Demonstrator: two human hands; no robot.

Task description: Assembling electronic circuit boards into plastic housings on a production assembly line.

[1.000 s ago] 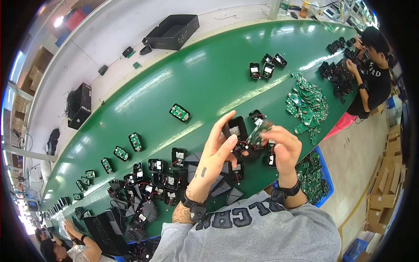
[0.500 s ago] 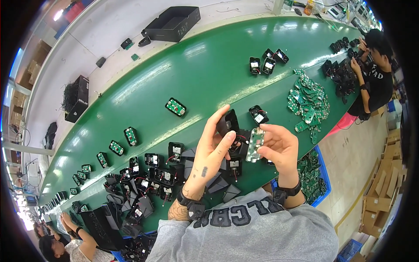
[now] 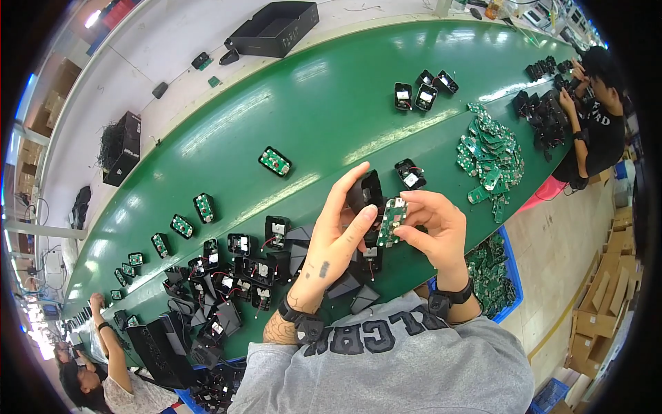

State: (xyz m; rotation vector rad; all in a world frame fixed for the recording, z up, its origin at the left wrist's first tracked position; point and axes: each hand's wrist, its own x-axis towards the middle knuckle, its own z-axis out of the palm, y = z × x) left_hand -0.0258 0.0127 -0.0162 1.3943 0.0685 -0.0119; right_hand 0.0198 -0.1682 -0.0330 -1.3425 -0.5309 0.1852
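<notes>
My left hand (image 3: pixel 338 238) grips a black plastic housing (image 3: pixel 366 191), its thumb across the near side and its fingers behind. In my right hand (image 3: pixel 434 228) a green circuit board (image 3: pixel 392 221) is pinched between thumb and fingers, tilted upright right beside the housing. The board covers part of the housing's lower end, so I cannot tell whether the two touch. Just beyond my right fingers lies an open black housing (image 3: pixel 410 174) with a white part and a red wire inside. Another such housing (image 3: pixel 371 259) sits below the board, partly hidden.
A heap of green circuit boards (image 3: pixel 491 155) lies to the right, and a blue bin (image 3: pixel 514 272) holds more. Many black housings (image 3: pixel 258 271) crowd the left. Housings with boards (image 3: pixel 275 162) form a spaced line on the green table (image 3: pixel 331 90). Co-workers sit at both ends.
My right hand has brought the circuit board left, closer to the housing, and turned it a little. The left hand stays nearly in place. At lower left, a co-worker's arm has reached up.
</notes>
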